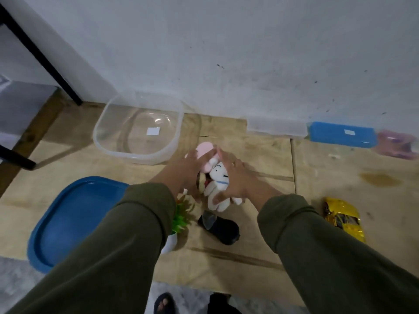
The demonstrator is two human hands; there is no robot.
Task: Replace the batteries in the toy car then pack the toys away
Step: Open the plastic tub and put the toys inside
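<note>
purple item — blurred, cut by right edge | potted plant — half behind left sleeve

A white wall fills the upper frame, speckled with dark marks toward 2 o'clock. A black frame leg slants down at 10 o'clock and meets the cardboard laid over the floor. On the cardboard at 3 o'clock is a brownish stain. Just below centre stands a white pot holding a green plant. Grey marbled floor shows at 8 o'clock, and a sandalled foot at 6 o'clock.
</note>
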